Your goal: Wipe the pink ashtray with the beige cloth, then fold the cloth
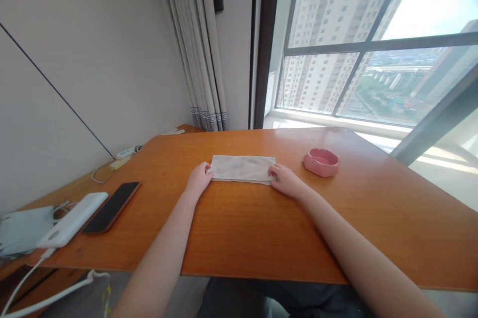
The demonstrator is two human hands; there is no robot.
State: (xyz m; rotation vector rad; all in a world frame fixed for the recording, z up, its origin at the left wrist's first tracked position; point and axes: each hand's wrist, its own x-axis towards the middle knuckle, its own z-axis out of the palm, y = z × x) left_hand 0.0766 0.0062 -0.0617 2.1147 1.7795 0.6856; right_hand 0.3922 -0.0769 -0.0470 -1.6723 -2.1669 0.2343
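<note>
A white cloth [242, 168], folded into a long flat rectangle, lies on the wooden table [257, 233]. At its left end, my left hand [199, 176] pinches the edge between thumb and fingers. The lower right corner is gripped by my right hand [284, 179], its fingers curled over the cloth. Along the near side a second layer shows slightly below the top one. To the right of my right hand stands a pink angular bowl, like an ashtray [321, 162], apart from the cloth.
On the left of the table lie a dark phone [112, 207] and a white power bank [74, 218] with a cable plugged in. Beyond it, a power strip [126, 153] rests by the wall. A curtain [197, 49] and a large window [358, 49] are behind the table.
</note>
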